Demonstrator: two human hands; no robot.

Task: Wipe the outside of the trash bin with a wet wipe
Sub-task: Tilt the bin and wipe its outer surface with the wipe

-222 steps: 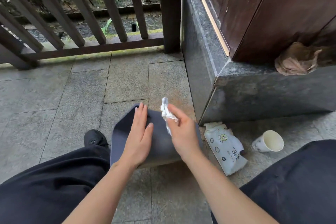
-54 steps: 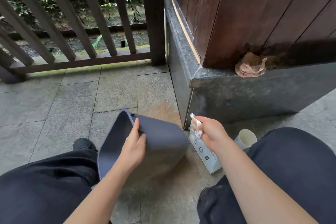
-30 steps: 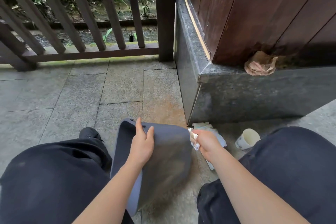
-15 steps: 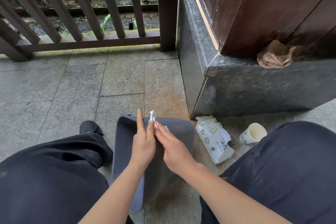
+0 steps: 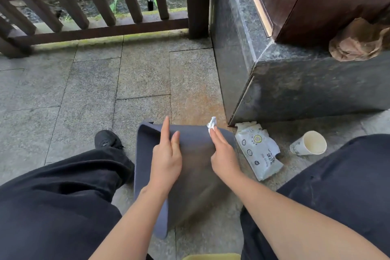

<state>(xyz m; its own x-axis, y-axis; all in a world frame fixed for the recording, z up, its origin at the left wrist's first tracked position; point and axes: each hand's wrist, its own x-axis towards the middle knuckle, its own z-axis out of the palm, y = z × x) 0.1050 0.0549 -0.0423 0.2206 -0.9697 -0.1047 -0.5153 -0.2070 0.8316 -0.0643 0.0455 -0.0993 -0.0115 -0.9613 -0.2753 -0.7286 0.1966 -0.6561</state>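
Down on the stone paving (image 5: 84, 82), the biggest open stretch is off to the left and ahead, running up to the dark wooden railing (image 5: 99, 27). Right side is boxed in by a dark stone plinth (image 5: 295, 86), its corner coming down just beside the far right corner of the trash bin (image 5: 196, 175). The grey bin lies tipped on its side between the person's knees, mouth facing left; can't see what's inside from here. Black trouser legs hem it in on both sides, and a black shoe (image 5: 106, 139) sits just left of the rim.

Left hand (image 5: 166, 158) lies flat on the upturned side, fingers straight, holding nothing. Right hand (image 5: 223, 154) presses a crumpled white wet wipe (image 5: 212, 123) at the bin's far right edge, fingertips pinching it.

A wipes pack (image 5: 259, 152) lies on the ground right of the bin, against the plinth's foot. Near it, a paper cup (image 5: 309, 143) is tipped over, looks empty. A crumpled brown paper bag (image 5: 356, 42) sits up on the plinth ledge.
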